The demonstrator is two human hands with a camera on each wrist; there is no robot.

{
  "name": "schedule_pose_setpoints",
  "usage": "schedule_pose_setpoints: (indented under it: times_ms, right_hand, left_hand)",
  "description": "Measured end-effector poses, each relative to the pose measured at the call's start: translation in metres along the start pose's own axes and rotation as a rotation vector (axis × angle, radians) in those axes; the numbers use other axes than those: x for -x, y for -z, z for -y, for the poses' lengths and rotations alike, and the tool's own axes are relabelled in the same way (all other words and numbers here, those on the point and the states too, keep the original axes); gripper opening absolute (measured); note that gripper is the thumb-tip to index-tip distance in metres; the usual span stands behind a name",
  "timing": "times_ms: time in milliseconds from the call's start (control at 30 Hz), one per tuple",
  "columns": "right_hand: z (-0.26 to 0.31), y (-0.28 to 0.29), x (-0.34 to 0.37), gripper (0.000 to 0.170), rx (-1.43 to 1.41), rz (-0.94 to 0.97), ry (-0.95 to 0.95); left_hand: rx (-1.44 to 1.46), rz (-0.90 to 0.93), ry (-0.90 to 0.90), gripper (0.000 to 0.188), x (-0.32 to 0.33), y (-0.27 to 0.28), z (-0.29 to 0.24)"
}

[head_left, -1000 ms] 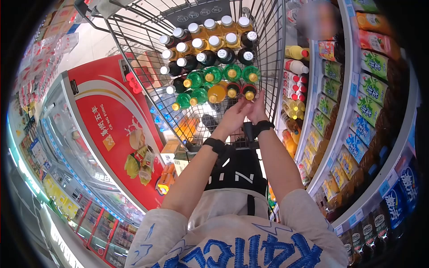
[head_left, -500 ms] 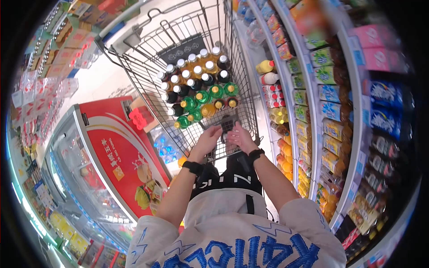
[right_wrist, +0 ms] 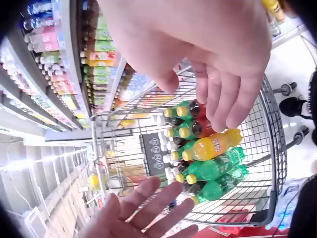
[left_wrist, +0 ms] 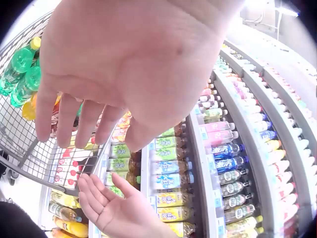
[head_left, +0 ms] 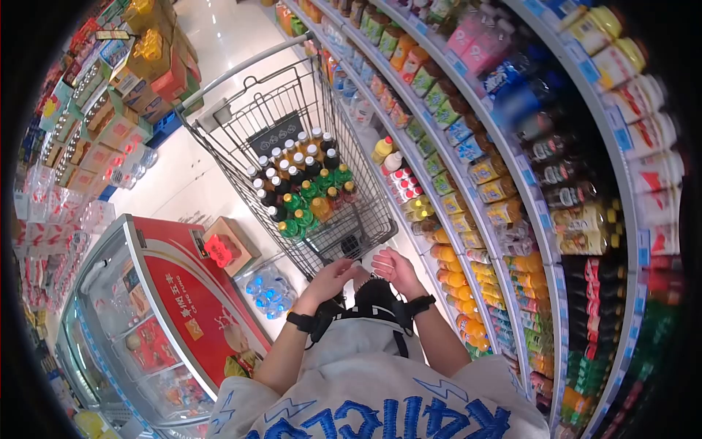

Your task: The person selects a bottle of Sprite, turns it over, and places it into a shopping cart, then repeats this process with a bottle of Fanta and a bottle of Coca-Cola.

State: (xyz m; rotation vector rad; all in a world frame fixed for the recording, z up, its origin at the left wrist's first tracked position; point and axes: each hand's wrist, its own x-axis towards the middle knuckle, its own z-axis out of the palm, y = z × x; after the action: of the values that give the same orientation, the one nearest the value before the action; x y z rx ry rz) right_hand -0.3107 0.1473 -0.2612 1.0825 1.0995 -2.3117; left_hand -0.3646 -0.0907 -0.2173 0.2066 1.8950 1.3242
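Both hands are empty, held palm-up-ish in front of the body at the near end of a wire shopping cart. My left hand has loosely bent fingers. To its right, my right hand is spread, its fingers apart from the thumb. Packed rows of drink bottles stand in the cart beyond the hands: white-capped amber and dark ones, green bottles with yellow caps, an orange soda bottle and reddish-dark ones. Neither hand touches a bottle.
Drink shelves run along the right side. A red-fronted chest freezer stands at the left, with wrapped blue-capped water bottles on the floor beside the cart. Stacked cartons line the far left.
The hands, earlier together by the nearest bottles, have drawn back toward the body and moved apart. The cart now appears farther away, and the head view takes in more of the shelves.
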Motion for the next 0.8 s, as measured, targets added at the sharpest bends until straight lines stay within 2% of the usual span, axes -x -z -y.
schedule_pose_setpoints:
  times_ms: [67,200,267,367,433,600,700,800]
  right_hand:
    - [-0.013,0.005,0.03,0.04,-0.017,0.001,0.049]
    - [-0.021,0.011,0.091,0.037,-0.034,-0.001,0.129]
    - [-0.023,0.022,0.11,0.035,-0.037,0.01,0.191]
    - [-0.008,0.022,0.15,0.034,-0.029,-0.081,0.272]
    - [-0.006,0.037,0.16,0.037,-0.093,-0.111,0.35]
    - [0.014,0.064,0.204,0.035,-0.216,-0.125,0.531]
    - [0.023,0.087,0.233,0.034,-0.258,-0.102,0.62]
    - [0.029,0.114,0.265,0.036,-0.29,-0.097,0.668]
  left_hand:
    - [0.047,0.006,-0.079,0.05,0.017,-0.009,-0.001]
    - [0.041,0.074,-0.114,0.053,0.035,-0.039,-0.001]
    - [-0.04,0.182,-0.118,0.054,0.039,-0.049,-0.017]
    - [-0.034,0.245,-0.202,0.054,0.032,-0.069,-0.02]
    - [-0.09,0.291,-0.223,0.054,0.033,-0.078,-0.04]
    - [-0.112,0.39,-0.281,0.045,0.032,-0.115,-0.095]
    - [-0.087,0.415,-0.348,0.041,0.029,-0.149,-0.127]
    - [-0.088,0.493,-0.309,0.039,0.044,-0.19,-0.18]
